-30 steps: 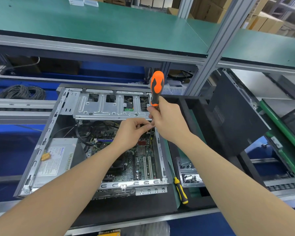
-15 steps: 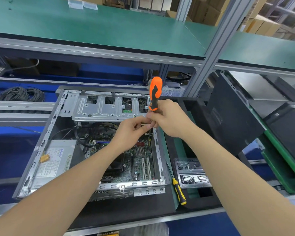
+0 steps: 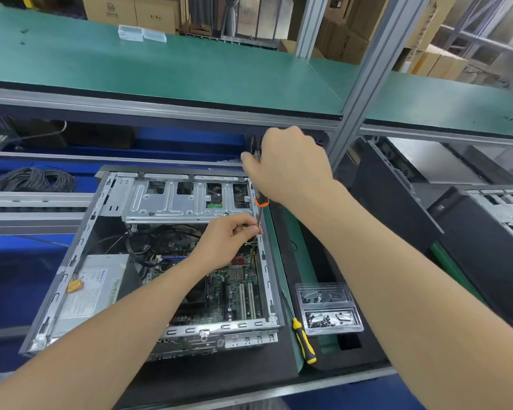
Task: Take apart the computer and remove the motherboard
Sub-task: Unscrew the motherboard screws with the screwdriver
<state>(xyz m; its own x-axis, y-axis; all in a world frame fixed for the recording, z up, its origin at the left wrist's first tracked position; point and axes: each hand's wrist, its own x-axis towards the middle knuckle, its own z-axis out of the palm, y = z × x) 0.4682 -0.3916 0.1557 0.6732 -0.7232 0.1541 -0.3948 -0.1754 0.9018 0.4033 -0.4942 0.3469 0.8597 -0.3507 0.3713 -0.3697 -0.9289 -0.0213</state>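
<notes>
Over case (image 3: 71,261), right hand (image 3: 290,170) grips screwdriver (image 3: 261,201); left hand (image 3: 225,241) seemingly pinches it.

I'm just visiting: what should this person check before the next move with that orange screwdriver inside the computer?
1. Right hand gripping the orange screwdriver: ok.
2. Left hand steadying its shaft: ok.
3. Tip seated in a screw: cannot tell, fingers hide it.
4. Screw tray close by, right of the computer case: ok.
5. Motherboard out of the case: not ok, it lies inside.
</notes>
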